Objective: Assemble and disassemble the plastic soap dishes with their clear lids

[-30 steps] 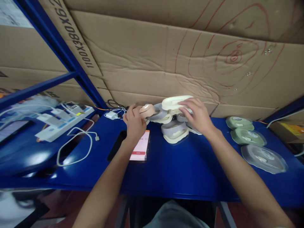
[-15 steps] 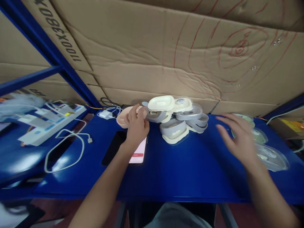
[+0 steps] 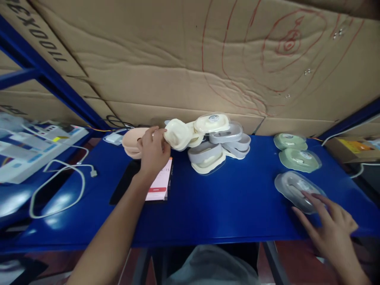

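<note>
My left hand (image 3: 154,148) is closed at the edge of a cream rounded tray-like piece (image 3: 178,134), which is tilted up with its hollow side towards me. Beside the same hand lie peach oval pieces (image 3: 132,141), stacked. To the right is a pile with a cream oval piece under a clear cover (image 3: 212,123) and several grey oval rings (image 3: 204,152). My right hand (image 3: 328,215) has its fingers spread over the near end of a clear-covered oval piece (image 3: 292,186). Whether its fingertips touch the cover is hard to tell.
Two green clear-covered pieces (image 3: 299,159) lie at the right rear. A phone with a lit screen (image 3: 158,184) is under my left wrist. At left are a white cable (image 3: 83,186) and a power strip (image 3: 68,140). A cardboard wall (image 3: 148,79) stands behind the blue table (image 3: 208,213).
My left hand has gone from the peach pieces to the cream piece, now tilted upright and shifted left. My right hand has come nearer and right, to the clear-covered piece. The view has shifted.
</note>
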Tool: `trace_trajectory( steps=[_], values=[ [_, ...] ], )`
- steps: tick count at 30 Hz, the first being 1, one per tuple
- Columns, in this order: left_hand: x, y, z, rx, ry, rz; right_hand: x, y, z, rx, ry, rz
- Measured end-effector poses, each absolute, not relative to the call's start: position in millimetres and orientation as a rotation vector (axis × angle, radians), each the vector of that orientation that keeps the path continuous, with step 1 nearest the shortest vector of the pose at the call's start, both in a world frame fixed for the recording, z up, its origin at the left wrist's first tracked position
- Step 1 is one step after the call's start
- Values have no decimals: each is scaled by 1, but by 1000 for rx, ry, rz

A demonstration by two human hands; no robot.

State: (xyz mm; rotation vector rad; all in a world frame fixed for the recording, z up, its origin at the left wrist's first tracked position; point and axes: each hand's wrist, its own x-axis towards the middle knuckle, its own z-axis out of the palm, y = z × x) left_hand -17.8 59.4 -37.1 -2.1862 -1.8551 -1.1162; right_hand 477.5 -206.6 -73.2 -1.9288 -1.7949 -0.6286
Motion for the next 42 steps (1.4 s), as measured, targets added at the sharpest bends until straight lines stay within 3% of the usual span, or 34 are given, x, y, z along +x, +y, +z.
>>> trace_trajectory(
  steps=[11,19,24,29,42],
  values=[
    [-29,65,-39,-2258,-1803,-1092,425,-122,-50,-1867,-1874,-189],
    [-22,58,-32,-2255,-1704,-1138,429,-24,-35,-1838,-1869,-227],
    [-14,52,-24,-2172,-1726,-1095,406,-67,-29,-1708,-2080,-147],
    [-6,41,-10,-2306,-1715,-999,387,-111,-51,-1692,-2198,-298],
    [6,19,-11,-2603,-1366,-790,387,-107,-63,-1733,-2083,-297]
  ],
)
